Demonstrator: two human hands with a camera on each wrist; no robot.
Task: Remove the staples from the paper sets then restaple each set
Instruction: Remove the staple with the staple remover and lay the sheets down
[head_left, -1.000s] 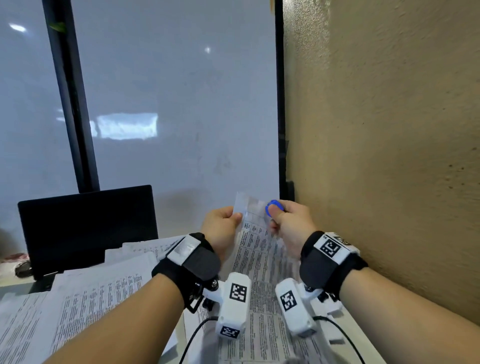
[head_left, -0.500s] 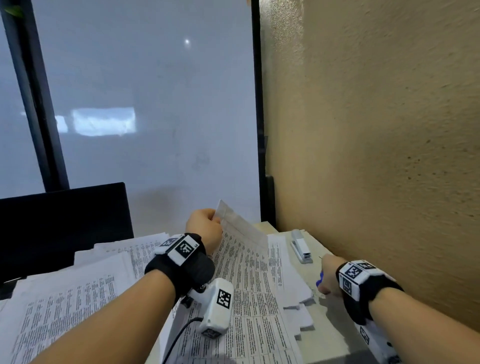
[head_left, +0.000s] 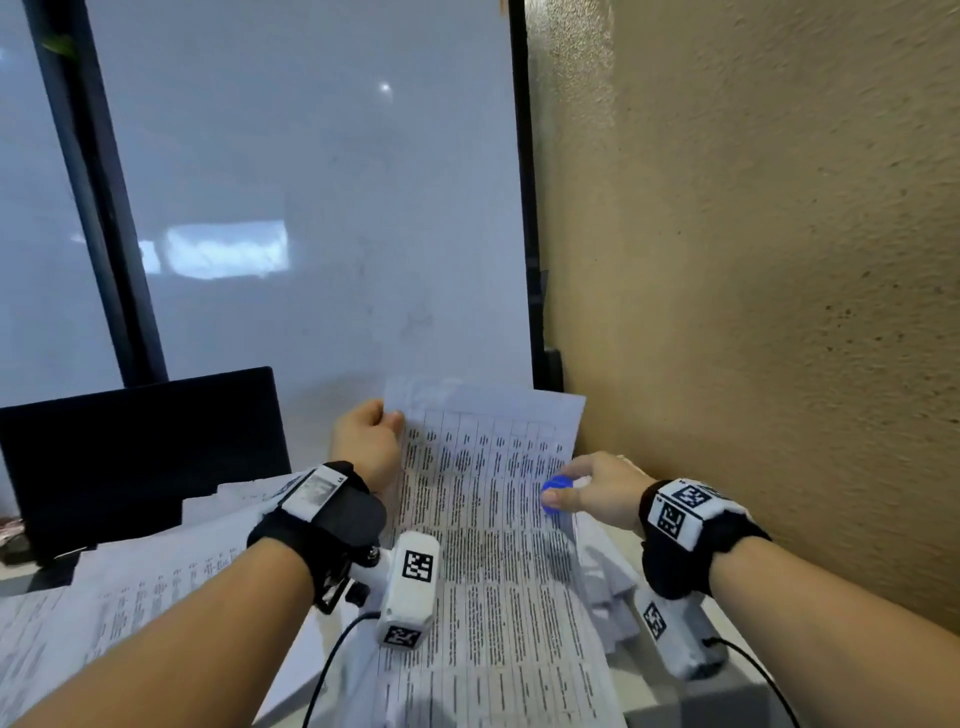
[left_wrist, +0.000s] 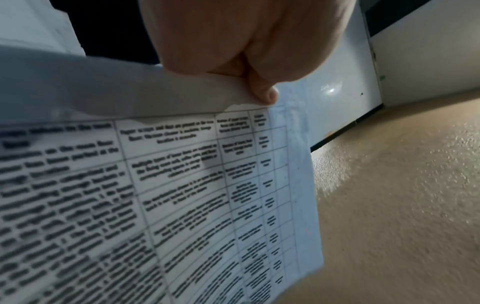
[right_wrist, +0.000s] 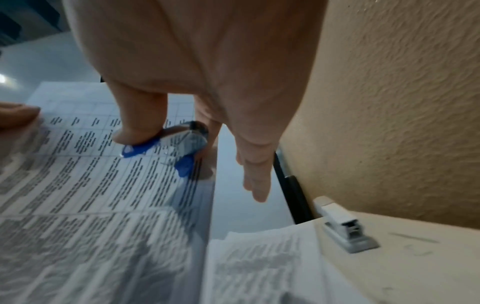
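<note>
Paper set (head_left: 483, 499) is pinched at its top-left corner by left hand (head_left: 366, 441), lifted off the desk so the staple corner's reachable. Right hand (head_left: 597, 488) grips blue staple remover (head_left: 557, 493) w/ thumb & finger, hovering over the sheet's right edge. Grey stapler (right_wrist: 342, 228) waits by the wall for restapling, prob. next.
</note>
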